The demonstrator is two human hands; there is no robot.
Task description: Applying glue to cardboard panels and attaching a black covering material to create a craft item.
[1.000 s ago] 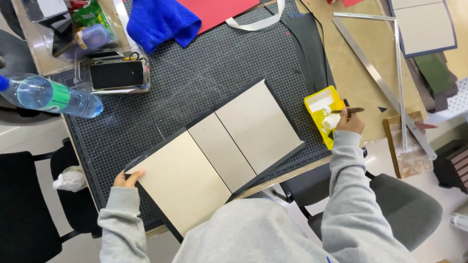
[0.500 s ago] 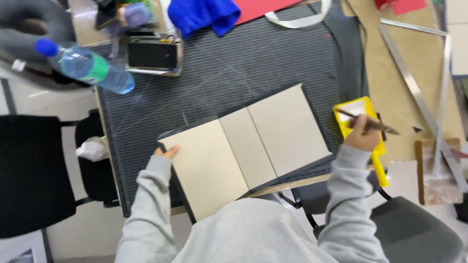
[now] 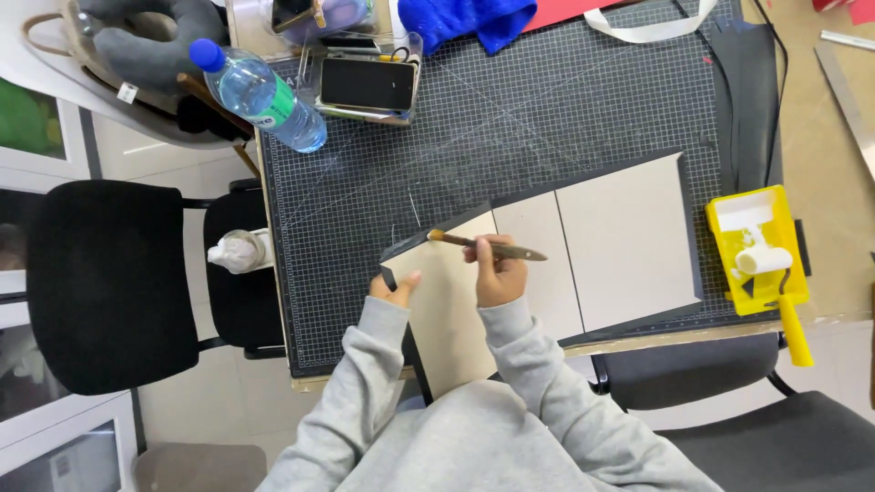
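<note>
Roller (image 3: 764,261) lies in yellow tray (image 3: 725,246); right hand (image 3: 499,273) grips brush (image 3: 485,245), left (image 3: 394,288) presses board (image 3: 447,310).

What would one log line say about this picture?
right hand: holds thin wooden brush | left hand: steadies beige board panels | gridded dark cutting mat

left hand (image 3: 394,287) apparently flat, right hand (image 3: 498,273) gripping

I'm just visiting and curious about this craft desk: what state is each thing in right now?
Left hand: pressing the edge of the board cover.
Right hand: holding the brush.
Brush: lying nearly level, bristles at the cover's top corner.
Board cover: opened flat on the cutting mat.
Water bottle: capped, lying tilted.
Paint roller: resting in the yellow tray.
</note>
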